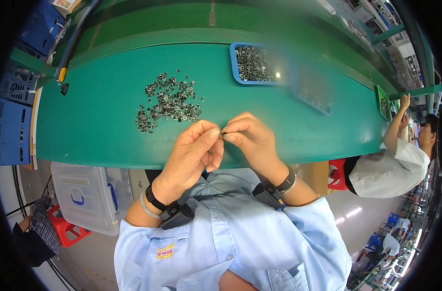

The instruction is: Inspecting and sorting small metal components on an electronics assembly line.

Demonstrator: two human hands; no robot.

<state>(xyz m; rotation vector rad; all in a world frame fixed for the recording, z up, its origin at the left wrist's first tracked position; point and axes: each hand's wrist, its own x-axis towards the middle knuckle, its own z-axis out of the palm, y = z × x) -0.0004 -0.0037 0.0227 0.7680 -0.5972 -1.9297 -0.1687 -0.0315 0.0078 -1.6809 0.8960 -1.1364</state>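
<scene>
Just inside the near edge of the green table, my two hands meet fingertip to fingertip. Between them is a tiny dark part, too small to name. My right hand pinches it with thumb and forefinger. My left hand is closed too, its thumb and forefinger pressed together at the part's left side; its other fingers curl in. Beyond my left hand lies a loose pile of small black and silvery metal parts. A blue tray full of similar small parts stands farther back, right of the pile.
A second tray, blurred, sits right of the blue one. At the far right are a green tray and a seated co-worker. A clear lidded plastic box and red stool stand at the left below the table.
</scene>
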